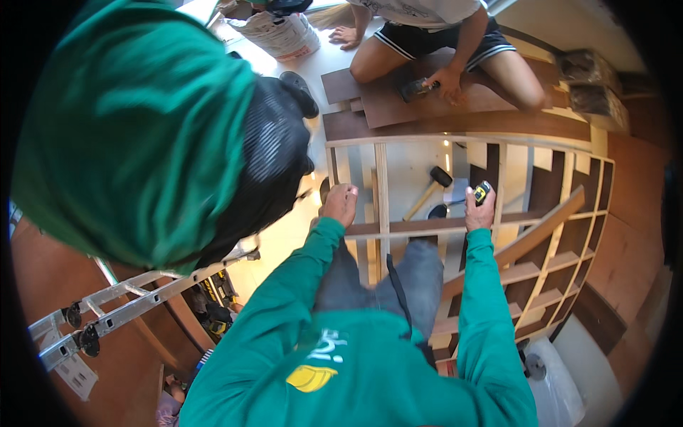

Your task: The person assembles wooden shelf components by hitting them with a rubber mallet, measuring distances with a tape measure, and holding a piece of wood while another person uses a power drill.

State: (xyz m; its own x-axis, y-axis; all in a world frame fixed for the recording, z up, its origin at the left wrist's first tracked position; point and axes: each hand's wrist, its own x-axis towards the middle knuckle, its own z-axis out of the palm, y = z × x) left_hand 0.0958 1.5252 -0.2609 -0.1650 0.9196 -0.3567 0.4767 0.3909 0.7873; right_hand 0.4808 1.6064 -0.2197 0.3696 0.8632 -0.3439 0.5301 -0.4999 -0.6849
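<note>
A black and yellow tape measure [482,192] is held upright in the right hand [480,211], its case clasped between thumb and curled fingers, over the right part of a wooden frame [382,186]. The left hand [340,204] is held with fingers bent at the frame's left end; whether anything is pinched or touched by it cannot be told. Within the frame, between the two hands and slightly farther off, a mallet [424,197] with a black head and a wooden handle is seen lying aslant. To the right, the frame is divided into many compartments, and a loose plank [544,226] is laid obliquely across them. Beyond the far edge, brown panels [388,110] are overlapped, and a power tool [414,89] is gripped above them by a kneeling person [427,37] in dark shorts; that person's other hand is rested on the pale floor [326,53]. A white sack [277,37] is placed at the far left. The left side is largely filled by a person in green [142,135], nearer than whom a metal ladder [135,295] is seen. At the far right, boxes [590,89] are stacked.
</note>
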